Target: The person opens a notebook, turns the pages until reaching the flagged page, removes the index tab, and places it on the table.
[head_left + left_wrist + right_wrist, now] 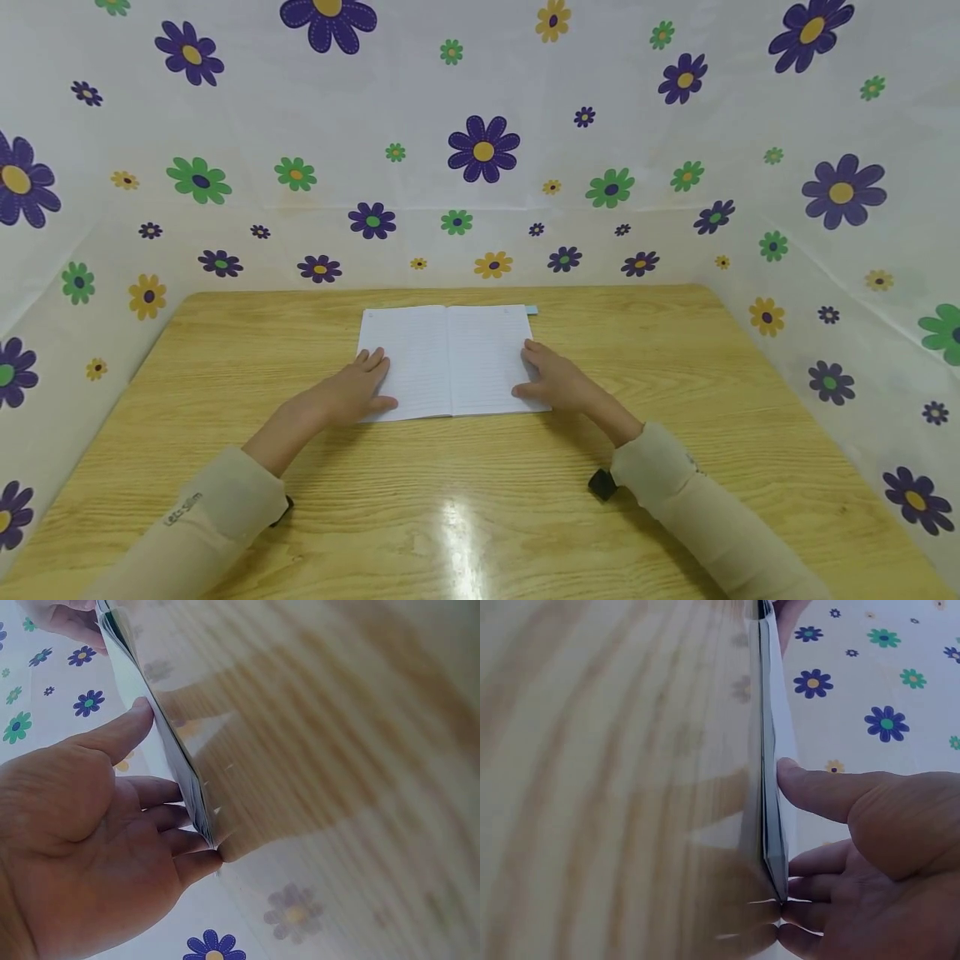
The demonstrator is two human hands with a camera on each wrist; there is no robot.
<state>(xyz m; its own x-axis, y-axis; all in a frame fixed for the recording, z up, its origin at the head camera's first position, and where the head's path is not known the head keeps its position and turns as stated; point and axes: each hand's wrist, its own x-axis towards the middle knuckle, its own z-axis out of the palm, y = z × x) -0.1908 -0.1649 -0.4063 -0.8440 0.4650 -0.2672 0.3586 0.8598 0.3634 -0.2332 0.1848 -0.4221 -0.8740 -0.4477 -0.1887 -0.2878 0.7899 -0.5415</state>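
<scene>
An open notebook [420,358] with lined pages lies flat on the wooden table, its centre fold running away from me. My left hand [356,387] rests on the outer edge of the left page, thumb and fingers spread. On the right page's outer edge, my right hand [558,377] touches the paper in much the same way. Both wrist views look along the table at the thin stack of pages [180,761], with the thumb on top and the other fingers at its outer side. A small light blue tab [532,310] sticks out at the far right corner.
The glossy wooden table [465,483] spreads around the notebook and reflects a bright light near me. A white cloth with flowers [525,100] hangs behind the table and along both sides. Black wrist devices [602,484] sit under the beige sleeves [697,500].
</scene>
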